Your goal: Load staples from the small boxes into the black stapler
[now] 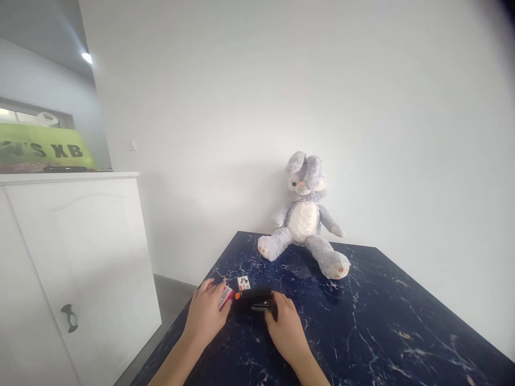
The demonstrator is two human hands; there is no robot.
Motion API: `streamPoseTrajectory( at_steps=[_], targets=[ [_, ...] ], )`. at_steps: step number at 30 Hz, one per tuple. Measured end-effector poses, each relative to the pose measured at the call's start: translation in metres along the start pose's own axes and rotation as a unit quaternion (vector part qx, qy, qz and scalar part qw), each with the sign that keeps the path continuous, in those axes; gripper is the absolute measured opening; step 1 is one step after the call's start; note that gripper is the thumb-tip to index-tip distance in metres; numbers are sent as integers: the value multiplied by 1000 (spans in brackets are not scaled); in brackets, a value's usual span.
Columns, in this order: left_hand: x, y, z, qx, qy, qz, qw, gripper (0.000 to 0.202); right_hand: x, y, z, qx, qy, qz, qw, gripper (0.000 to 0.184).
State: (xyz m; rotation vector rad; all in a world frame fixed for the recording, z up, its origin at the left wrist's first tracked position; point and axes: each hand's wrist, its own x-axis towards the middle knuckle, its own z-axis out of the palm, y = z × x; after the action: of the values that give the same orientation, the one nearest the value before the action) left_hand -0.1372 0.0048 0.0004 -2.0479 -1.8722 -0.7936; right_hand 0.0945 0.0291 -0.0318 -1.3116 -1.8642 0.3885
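My left hand [207, 311] is closed around a small red-and-white box [226, 296], which shows between thumb and fingers. My right hand [286, 325] grips the rear end of a black stapler [254, 296] with an orange tip pointing left toward that box. The stapler lies low over the tabletop, and the fingers partly cover its right end. Just behind it stands a small white box [243, 282] with a dark picture and some red print, touched by neither hand.
A grey plush rabbit [304, 220] sits at the back of the dark blue marble-patterned table [386, 321], against a white wall. On the left is a white cabinet [92, 257] with a dark handle and a yellow-green bag [44, 146] on top.
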Motion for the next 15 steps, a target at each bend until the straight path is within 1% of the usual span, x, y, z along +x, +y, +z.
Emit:
streamPoseTrajectory(
  at_steps=[4, 6, 9, 11, 13, 15],
  targets=[
    [2, 0, -4, -5, 54, -30, 998, 38, 0, -3, -3, -3, 2, -2, 1000, 33],
    [4, 3, -9, -11, 72, -27, 997, 38, 0, -4, -3, -4, 2, -1, 1000, 32],
    [4, 11, -22, -13, 92, -8, 996, 36, 0, -4, -3, 2, 2, 1, 1000, 32],
    [4, 18, -30, -17, 71, 21, 997, 32, 0, -4, -3, 4, 2, 4, 1000, 34],
    [2, 25, -36, -25, 27, 60, 997, 22, 0, -5, -3, 4, 2, 6, 1000, 34],
    [-1, 30, -36, -36, -14, 92, 995, 11, 0, -6, -4, 0, 3, 8, 1000, 34]
  ],
)
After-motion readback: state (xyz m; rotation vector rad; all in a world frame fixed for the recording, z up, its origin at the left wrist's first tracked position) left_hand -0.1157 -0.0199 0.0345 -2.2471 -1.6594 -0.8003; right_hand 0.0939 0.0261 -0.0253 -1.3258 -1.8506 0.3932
